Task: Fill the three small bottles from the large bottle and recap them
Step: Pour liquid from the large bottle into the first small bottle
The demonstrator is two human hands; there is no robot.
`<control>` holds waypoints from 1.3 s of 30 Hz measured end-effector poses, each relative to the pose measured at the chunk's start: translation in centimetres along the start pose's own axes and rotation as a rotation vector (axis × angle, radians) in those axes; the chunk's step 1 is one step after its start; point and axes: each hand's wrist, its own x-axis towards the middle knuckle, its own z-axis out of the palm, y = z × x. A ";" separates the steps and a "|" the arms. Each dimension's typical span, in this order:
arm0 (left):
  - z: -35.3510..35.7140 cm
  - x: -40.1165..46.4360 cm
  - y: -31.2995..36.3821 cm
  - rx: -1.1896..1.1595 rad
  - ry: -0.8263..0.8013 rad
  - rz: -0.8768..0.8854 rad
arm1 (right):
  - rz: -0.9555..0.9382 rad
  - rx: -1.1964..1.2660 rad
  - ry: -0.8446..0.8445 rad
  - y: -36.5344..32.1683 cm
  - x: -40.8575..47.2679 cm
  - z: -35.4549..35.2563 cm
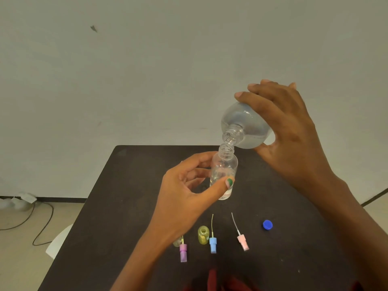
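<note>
tipping the large bottle (247, 127) neck-down, the right hand (294, 131) grips it, mouth right above, perhaps touching, the mouth of the upright small bottle (223, 173) the left hand (189, 190) holds over the table (126, 206).

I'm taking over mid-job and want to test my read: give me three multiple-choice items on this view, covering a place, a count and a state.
1. Where is the blue cap?
A. on the table, right of the pump tops
B. on the large bottle
C. in the left hand

2. How many pump tops lie on the table?
A. one
B. two
C. three

3. How is the large bottle held?
A. upright
B. tipped, mouth at the small clear bottle
C. lying on the table

Answers: 1 A, it lies alone on the table; 2 C, purple, blue, pink; 3 B, the right hand tilts it while the left hand holds the small one.
</note>
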 end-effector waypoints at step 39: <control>0.0 -0.1 0.1 0.004 0.009 0.000 | -0.001 -0.008 -0.003 -0.1 0.0 -0.1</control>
